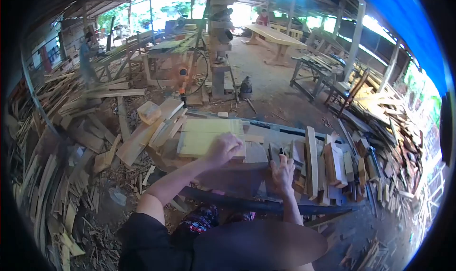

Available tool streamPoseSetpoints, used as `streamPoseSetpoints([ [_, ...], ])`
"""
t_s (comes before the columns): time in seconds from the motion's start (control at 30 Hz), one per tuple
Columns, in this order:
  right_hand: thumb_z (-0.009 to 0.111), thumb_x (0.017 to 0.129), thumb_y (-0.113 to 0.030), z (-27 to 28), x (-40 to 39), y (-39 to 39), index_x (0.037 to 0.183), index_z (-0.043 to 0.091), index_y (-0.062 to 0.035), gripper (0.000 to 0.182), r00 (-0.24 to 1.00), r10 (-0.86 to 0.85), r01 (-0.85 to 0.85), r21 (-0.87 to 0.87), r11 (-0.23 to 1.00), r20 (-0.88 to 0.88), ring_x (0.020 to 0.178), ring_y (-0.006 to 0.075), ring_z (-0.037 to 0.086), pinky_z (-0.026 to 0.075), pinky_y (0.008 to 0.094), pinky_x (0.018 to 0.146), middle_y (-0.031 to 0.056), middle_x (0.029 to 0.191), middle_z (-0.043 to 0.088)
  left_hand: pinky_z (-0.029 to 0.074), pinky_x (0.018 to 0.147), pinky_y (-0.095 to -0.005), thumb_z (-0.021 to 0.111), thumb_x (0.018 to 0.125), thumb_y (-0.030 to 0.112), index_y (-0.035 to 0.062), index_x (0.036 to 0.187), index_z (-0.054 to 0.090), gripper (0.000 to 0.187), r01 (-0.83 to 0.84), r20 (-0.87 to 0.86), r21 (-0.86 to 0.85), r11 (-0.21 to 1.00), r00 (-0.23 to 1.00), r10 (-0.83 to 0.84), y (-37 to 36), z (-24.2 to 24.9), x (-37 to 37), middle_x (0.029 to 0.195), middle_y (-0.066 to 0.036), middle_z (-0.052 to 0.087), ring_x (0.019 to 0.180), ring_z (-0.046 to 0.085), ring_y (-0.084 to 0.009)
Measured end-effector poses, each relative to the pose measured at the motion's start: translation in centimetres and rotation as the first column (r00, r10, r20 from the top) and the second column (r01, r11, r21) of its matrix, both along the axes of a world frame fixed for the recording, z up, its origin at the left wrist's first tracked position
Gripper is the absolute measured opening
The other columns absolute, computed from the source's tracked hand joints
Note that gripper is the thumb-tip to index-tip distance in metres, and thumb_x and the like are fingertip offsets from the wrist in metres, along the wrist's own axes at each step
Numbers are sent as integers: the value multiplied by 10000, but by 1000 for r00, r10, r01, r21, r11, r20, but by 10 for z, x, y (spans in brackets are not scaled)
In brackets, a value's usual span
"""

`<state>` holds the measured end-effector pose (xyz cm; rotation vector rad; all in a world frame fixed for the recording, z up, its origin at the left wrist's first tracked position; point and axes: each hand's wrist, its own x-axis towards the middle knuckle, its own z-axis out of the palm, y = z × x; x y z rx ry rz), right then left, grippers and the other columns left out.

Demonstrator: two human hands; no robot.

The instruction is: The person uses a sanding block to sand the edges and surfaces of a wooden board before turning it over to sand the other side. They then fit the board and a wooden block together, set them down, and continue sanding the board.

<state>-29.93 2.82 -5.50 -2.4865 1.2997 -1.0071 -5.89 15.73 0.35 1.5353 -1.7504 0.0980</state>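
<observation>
My left hand [222,150] is over the near right part of a pale yellowish board [202,135] on the workbench. Its fingers are curled in. Whether anything small sits inside them is hidden. A line runs across the board, dividing it into a far and a near part. To the right, my right hand [283,172] reaches over the bench with its fingers bent and apart. Close to its fingertips is a small black object [281,151], too small to identify. Wood blocks [335,165] and an upright-looking long strip [311,161] lie right of that hand.
Wood offcuts [159,121] are stacked at the bench's left. Scrap piles [50,176] lie on the floor at left and right. A chair [349,93] stands at the right. Farther back are a long table [275,36], a post [218,47] and other people [262,17].
</observation>
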Motion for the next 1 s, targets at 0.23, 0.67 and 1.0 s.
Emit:
streamPoseSetpoints([
  [0.23, 668, 853, -350, -45, 15, -8, 1479, 294, -199, 745, 972, -65, 113, 205, 972, -226, 1255, 461, 376, 344, 574, 989, 300, 1463, 255, 212, 1062, -557, 497, 850, 686, 214, 1409, 433, 735, -475, 262, 416, 775, 879, 398, -32, -8, 15, 1455, -147, 362, 1334, 330, -344],
  [0.67, 668, 835, -341, -63, 24, -31, 1481, 297, -217, 755, 957, -117, 165, 166, 972, -266, 1232, 435, 373, 330, 582, 952, 290, 1400, 318, 244, 1064, -541, 477, 881, 654, 213, 1415, 450, 693, -545, 347, 383, 746, 833, 430, -33, -3, 5, 1455, -160, 384, 1326, 351, -367],
  [1.0, 605, 890, -315, -66, 22, -38, 1383, 480, -125, 543, 980, -145, 161, 113, 980, -135, 1110, 369, 476, 363, 477, 902, 221, 1168, 486, 258, 1059, -528, 518, 876, 602, 199, 1394, 474, 658, -568, 331, 352, 744, 819, 469, -33, -7, 3, 1431, -150, 419, 1319, 369, -334],
])
